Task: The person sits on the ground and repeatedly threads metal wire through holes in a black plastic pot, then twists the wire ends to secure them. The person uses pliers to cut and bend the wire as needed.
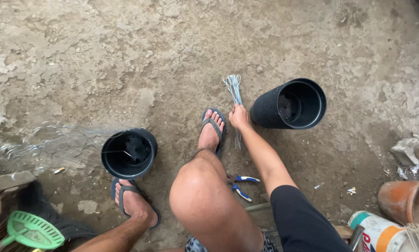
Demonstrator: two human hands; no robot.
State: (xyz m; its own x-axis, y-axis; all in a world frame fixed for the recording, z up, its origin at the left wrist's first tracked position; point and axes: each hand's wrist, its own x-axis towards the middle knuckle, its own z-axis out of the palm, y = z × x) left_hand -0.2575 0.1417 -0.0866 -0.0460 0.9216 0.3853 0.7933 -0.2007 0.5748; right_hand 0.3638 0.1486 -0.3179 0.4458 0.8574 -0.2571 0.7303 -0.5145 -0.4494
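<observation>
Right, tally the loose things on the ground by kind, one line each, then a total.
Black plastic pots: 2, one upright, one on its side
Bundles of wire: 1, gripped by the right hand
Blue-handled pliers: 1
Green plastic swatters: 1
Total: 5

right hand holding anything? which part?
Right hand grips a bundle of thin wires near its lower part; looped ends stick out above the hand.

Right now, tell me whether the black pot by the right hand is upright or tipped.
Tipped. The black pot lies on its side on the dirt ground, its open mouth facing the camera, beside the right hand.
</observation>
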